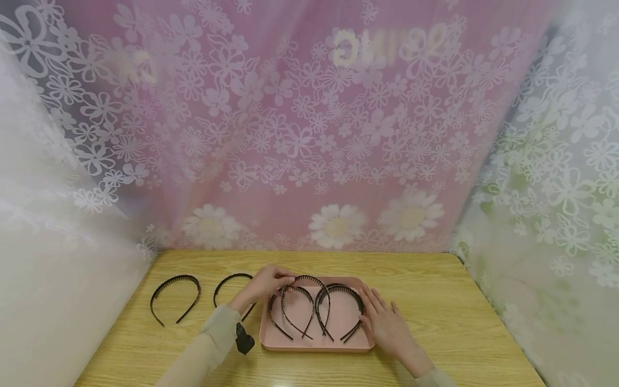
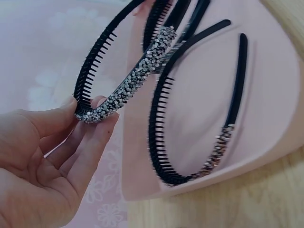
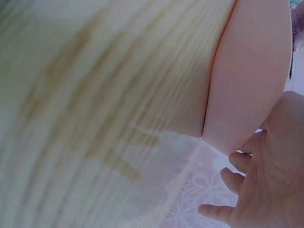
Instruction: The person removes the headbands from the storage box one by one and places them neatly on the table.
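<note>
My left hand (image 1: 268,282) pinches a black toothed headband (image 2: 135,81) between thumb and fingers at the top of its curve. Clear sparkly stones cover one side of it, and it hangs above a pink tray (image 1: 316,348). Inside the tray, at the left, lies another headband (image 2: 159,123) with reddish-silver sparkle on one part. Overlapping headbands (image 1: 340,289) sit in its right half. My right hand (image 1: 389,328) rests on the tray's right rim, fingers mostly straight; its thumb is hidden in the right wrist view.
Two black headbands lie on the wooden table left of the tray: one (image 1: 175,278) at the far left, one (image 1: 234,276) partly behind my left arm. A flowered pink curtain (image 1: 300,215) closes off the back, with whitish flowered sheets at both sides.
</note>
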Action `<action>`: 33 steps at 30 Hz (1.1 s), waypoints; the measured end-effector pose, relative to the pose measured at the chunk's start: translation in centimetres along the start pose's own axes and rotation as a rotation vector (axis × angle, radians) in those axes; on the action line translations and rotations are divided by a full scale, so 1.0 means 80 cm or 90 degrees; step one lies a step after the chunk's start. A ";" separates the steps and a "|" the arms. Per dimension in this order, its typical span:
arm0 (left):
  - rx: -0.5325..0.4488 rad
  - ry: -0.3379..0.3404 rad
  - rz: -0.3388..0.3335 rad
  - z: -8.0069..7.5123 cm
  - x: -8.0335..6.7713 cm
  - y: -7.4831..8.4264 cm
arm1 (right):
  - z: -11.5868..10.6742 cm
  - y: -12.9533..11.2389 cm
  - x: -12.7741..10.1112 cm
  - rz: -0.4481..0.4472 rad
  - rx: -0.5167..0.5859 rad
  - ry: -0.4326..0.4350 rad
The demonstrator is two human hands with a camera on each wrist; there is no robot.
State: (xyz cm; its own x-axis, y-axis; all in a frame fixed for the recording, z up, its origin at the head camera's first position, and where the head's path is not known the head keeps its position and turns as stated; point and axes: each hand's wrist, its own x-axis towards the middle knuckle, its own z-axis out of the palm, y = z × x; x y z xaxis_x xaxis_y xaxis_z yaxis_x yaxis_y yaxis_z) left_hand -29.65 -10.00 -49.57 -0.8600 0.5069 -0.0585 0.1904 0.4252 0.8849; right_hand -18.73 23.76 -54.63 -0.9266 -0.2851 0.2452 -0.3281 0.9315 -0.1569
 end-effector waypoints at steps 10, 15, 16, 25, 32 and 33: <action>-0.044 0.030 -0.041 -0.019 0.001 0.008 | -0.001 -0.001 0.001 0.001 0.006 -0.006; -0.062 0.035 -0.044 -0.026 -0.005 0.014 | 0.000 0.000 0.001 0.002 0.012 -0.006; -0.065 0.032 -0.042 -0.028 -0.007 0.015 | 0.000 0.000 0.001 0.002 0.013 -0.006; -0.064 0.025 -0.025 -0.040 -0.013 0.009 | 0.000 0.001 0.001 0.005 0.011 -0.015; -0.055 0.032 -0.030 -0.053 -0.018 -0.004 | -0.001 0.000 0.000 0.004 0.013 -0.018; -0.053 0.034 -0.030 -0.055 -0.019 -0.005 | -0.001 0.000 0.000 0.004 0.013 -0.018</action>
State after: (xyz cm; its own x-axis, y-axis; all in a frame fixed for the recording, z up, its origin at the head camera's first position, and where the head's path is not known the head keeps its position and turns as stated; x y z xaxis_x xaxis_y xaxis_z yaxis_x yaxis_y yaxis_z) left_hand -30.50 -14.26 -47.78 -0.8916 0.4460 -0.0785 0.1107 0.3826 0.9172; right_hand -18.72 23.79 -54.52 -0.9336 -0.2855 0.2164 -0.3252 0.9289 -0.1774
